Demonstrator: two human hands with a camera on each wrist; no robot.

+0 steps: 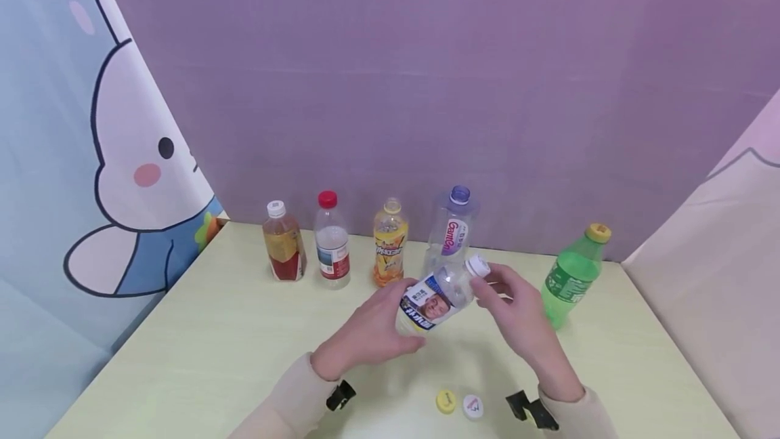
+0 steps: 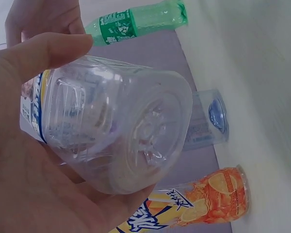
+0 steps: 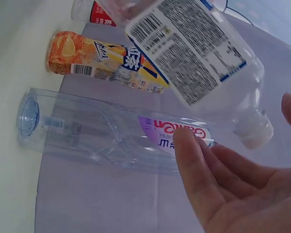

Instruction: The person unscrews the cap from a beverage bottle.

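I take the tall clear bottle (image 1: 455,236) as my landmark. On its near side, raised off the table (image 1: 244,337), I have the labelled bottle (image 1: 429,303), with the left hand (image 1: 380,327) wrapped round its lower body. Its long axis slants: base low and leftward, neck rising to the right, so the white screw cap (image 1: 478,265) sits beside the right hand (image 1: 518,307), clearly the nearer one to it. My right wrist view shows that hand's thumb and fingers spread around the cap, apart from it, holding nothing. Right of the landmark stands the green bottle (image 1: 571,280); well in front of it lie a yellow cap (image 1: 446,401) and a loose white cap (image 1: 472,406).
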